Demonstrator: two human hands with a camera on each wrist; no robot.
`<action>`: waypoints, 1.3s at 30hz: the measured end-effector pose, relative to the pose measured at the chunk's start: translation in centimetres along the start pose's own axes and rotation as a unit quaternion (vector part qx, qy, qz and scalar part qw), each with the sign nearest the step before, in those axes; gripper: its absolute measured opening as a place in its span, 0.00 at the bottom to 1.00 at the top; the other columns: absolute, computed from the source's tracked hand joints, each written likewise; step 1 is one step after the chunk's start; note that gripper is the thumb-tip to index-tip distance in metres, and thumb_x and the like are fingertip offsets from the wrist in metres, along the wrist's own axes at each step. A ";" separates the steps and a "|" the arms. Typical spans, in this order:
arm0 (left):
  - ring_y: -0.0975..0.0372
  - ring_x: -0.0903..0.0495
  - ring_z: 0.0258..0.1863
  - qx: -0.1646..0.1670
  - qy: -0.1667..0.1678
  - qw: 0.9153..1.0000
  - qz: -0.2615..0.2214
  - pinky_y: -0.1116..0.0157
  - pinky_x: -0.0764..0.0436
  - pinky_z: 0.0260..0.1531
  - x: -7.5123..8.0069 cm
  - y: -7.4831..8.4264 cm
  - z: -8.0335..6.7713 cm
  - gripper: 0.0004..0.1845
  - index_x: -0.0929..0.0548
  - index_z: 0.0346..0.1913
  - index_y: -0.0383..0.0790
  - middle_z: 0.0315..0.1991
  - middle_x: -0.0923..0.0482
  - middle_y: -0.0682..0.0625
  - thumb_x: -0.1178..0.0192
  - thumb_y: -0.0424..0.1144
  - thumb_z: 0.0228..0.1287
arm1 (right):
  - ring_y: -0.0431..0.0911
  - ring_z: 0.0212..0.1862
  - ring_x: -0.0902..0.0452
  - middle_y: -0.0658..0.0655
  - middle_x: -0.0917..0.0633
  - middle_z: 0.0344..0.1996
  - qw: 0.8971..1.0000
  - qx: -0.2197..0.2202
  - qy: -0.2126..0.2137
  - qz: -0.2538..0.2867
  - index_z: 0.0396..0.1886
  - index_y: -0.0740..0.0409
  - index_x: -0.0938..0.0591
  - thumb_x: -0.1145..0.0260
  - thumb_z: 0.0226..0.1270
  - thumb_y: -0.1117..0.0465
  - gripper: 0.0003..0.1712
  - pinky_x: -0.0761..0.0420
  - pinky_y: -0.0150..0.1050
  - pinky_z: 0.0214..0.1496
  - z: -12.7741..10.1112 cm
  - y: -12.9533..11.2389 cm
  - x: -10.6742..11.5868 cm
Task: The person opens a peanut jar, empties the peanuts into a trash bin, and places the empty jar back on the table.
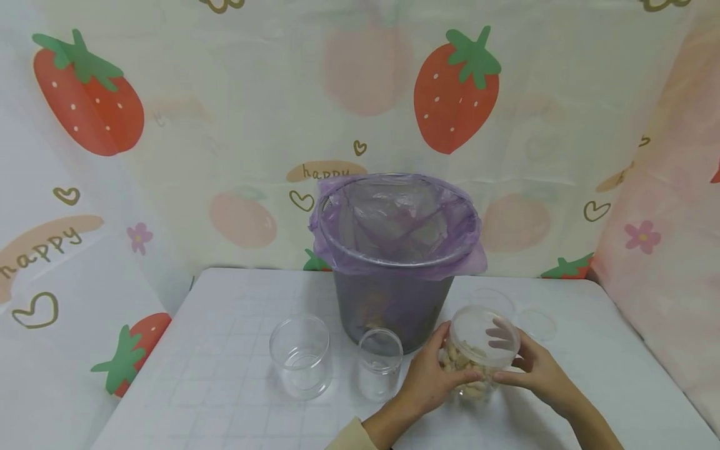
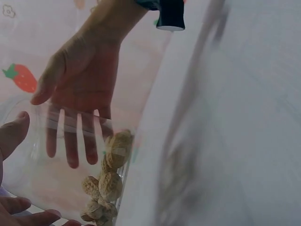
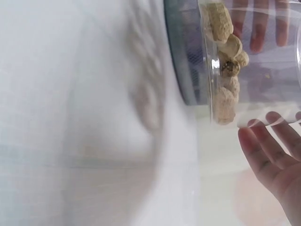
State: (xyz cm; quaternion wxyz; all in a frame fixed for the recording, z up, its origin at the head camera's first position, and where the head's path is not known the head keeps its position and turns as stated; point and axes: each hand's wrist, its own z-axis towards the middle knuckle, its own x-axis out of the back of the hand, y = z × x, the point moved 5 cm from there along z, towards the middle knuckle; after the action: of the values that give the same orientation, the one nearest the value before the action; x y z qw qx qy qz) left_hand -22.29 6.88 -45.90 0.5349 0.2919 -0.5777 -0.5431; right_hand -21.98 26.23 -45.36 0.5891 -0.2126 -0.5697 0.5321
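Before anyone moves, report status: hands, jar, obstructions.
Left hand gripping clear jar; right hand at its other side, fingers straight. Peanuts low inside. Purple-lined bin close behind, leftward; nothing seen blocking the hands.

Head view looks forward-down over the clear jar [image 1: 482, 353]; wrist views, close at either side, face inward, sharing its peanuts [image 2: 111, 186].

I hold a clear, round jar [image 1: 485, 345] just above the white table [image 1: 225, 369]. Tan peanuts [image 2: 111, 185] (in wrinkled shells) sit in its bottom.
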 end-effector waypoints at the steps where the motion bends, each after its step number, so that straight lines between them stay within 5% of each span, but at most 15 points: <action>1: 0.61 0.26 0.60 -0.004 0.001 1.000 0.004 0.61 0.22 0.55 0.2 0.4 -0.1 0.44 0.35 0.70 0.57 0.62 0.25 0.55 0.26 0.52 0.50 | 0.26 0.57 0.28 0.36 0.25 0.59 1.000 0.007 -0.001 0.002 0.74 0.65 0.42 0.31 0.57 0.73 0.46 0.22 0.24 0.53 0.0 -0.3 0.1; 4: 0.62 0.26 0.59 -0.016 0.005 1.000 0.009 0.61 0.21 0.55 0.8 1.5 -0.3 0.43 0.34 0.69 0.57 0.61 0.24 0.56 0.25 0.52 0.49 | 0.26 0.58 0.28 0.30 0.26 0.58 0.999 0.032 -0.001 -0.001 0.74 0.62 0.42 0.31 0.56 0.75 0.48 0.22 0.24 0.54 0.1 -1.2 0.3; 15: 0.57 0.23 0.55 0.001 0.005 1.000 0.013 0.67 0.19 0.43 2.8 4.0 -0.9 0.43 0.34 0.70 0.56 0.61 0.23 0.53 0.26 0.52 0.50 | 0.31 0.53 0.23 0.35 0.23 0.56 0.998 0.051 0.019 -0.024 0.73 0.60 0.38 0.30 0.54 0.76 0.47 0.18 0.31 0.49 0.4 -4.5 0.2; 27: 0.61 0.26 0.55 0.001 0.000 1.000 0.002 0.59 0.20 0.52 5.7 5.9 -2.4 0.43 0.35 0.69 0.49 0.59 0.26 0.54 0.27 0.53 0.52 | 0.34 0.54 0.23 0.37 0.23 0.56 0.995 0.091 0.018 -0.022 0.72 0.61 0.37 0.30 0.52 0.76 0.46 0.20 0.28 0.53 1.5 -7.7 -1.1; 34: 0.62 0.28 0.52 -0.005 0.015 1.000 0.020 0.65 0.23 0.46 7.6 6.0 -3.1 0.45 0.38 0.70 0.51 0.58 0.27 0.54 0.27 0.55 0.51 | 0.34 0.55 0.25 0.62 0.22 0.57 0.994 0.108 -0.004 -0.022 0.72 0.62 0.37 0.29 0.52 0.73 0.46 0.19 0.32 0.52 2.9 -8.9 -2.2; 39: 0.62 0.29 0.52 -0.015 0.023 0.999 0.032 0.63 0.23 0.48 9.2 6.0 -3.7 0.45 0.37 0.70 0.55 0.57 0.29 0.55 0.26 0.54 0.50 | 0.35 0.55 0.26 0.51 0.24 0.62 0.993 0.113 -0.019 -0.018 0.73 0.58 0.38 0.25 0.51 0.71 0.50 0.18 0.35 0.51 3.8 -9.6 -3.2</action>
State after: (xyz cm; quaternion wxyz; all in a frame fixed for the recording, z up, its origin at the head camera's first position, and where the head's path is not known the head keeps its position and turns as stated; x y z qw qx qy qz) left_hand -19.71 -1.27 -38.10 0.5694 0.2776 -0.5659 -0.5278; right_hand -21.04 18.82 -37.53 0.6079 -0.1249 -0.5206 0.5863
